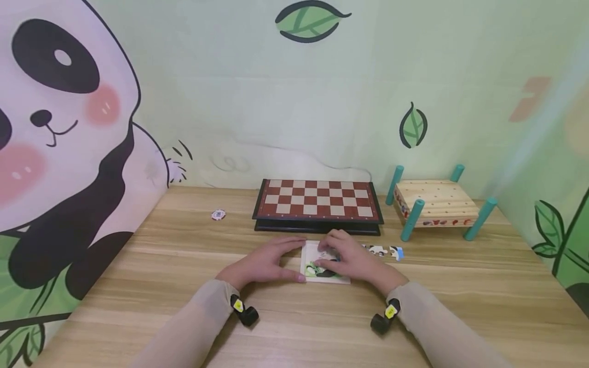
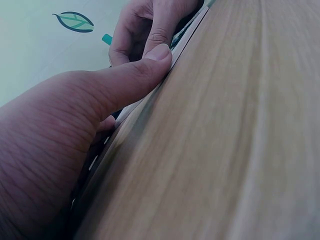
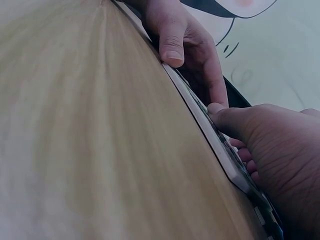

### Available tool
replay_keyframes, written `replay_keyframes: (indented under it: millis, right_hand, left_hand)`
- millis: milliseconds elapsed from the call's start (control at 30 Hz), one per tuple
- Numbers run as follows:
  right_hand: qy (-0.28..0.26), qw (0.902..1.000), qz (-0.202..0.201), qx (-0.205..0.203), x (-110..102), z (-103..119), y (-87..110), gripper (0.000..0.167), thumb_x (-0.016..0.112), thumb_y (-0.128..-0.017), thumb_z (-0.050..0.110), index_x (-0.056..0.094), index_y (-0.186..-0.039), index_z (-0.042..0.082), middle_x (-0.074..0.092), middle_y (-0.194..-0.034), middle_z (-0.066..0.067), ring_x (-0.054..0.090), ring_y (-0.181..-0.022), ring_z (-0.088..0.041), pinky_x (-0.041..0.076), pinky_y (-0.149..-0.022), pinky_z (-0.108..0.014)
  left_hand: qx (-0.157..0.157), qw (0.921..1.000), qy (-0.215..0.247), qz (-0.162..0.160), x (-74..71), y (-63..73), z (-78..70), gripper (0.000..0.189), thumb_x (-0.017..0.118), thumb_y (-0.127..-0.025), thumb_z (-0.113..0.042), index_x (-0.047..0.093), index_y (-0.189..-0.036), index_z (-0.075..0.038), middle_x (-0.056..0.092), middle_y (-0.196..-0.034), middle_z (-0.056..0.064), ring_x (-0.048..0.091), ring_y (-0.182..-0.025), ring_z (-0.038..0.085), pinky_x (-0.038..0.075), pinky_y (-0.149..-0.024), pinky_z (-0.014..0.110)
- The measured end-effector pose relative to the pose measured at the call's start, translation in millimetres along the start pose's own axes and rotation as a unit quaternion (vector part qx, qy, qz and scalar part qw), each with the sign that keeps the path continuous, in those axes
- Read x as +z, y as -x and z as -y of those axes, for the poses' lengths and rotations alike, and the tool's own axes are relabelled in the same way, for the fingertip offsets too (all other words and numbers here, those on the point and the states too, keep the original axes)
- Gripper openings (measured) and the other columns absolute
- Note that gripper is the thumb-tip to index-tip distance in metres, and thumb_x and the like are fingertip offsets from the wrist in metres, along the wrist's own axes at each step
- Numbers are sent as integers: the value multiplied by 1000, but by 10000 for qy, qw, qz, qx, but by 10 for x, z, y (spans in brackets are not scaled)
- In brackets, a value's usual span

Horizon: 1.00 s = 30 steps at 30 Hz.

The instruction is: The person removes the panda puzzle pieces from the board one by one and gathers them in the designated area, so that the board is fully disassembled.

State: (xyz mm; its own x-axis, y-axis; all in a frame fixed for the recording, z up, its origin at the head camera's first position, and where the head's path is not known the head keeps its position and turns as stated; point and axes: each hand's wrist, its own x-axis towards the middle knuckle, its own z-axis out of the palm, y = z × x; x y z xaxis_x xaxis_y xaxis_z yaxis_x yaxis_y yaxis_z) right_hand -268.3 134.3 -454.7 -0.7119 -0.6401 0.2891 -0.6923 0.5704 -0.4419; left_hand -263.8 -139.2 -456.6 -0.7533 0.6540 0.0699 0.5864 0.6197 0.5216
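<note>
A small panda picture puzzle in a white frame (image 1: 303,260) lies flat on the table before me. My left hand (image 1: 267,260) grips its left side, the thumb at the near corner and the fingers at the far one. Over the picture is my right hand (image 1: 352,258), thumb and index finger apart and touching the puzzle. The right palm hides the frame's right part. In the right wrist view, the right thumb (image 3: 232,120) rests by the frame's edge (image 3: 200,117). Loose puzzle pieces (image 1: 395,252) lie beyond the right hand.
A folded chessboard (image 1: 317,199) stands behind the puzzle. At the back right is a wooden pegboard stand (image 1: 434,199) with teal legs. A poker chip (image 1: 218,214) lies back left on the wooden table (image 1: 294,327). A panda-printed wall (image 1: 221,92) closes the back.
</note>
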Motion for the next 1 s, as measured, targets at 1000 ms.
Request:
replay_keyframes:
  millis: [1000]
  right_hand:
    - [-82, 9993, -99, 346, 11, -5, 12, 39, 75, -88, 50, 65, -104, 17, 53, -107, 7, 52, -91, -10, 52, -82, -31]
  left_hand:
    - [11, 10000, -73, 29, -7, -5, -9, 96, 68, -79, -74, 42, -154, -21, 38, -159, -7, 31, -146, 17, 26, -119, 43]
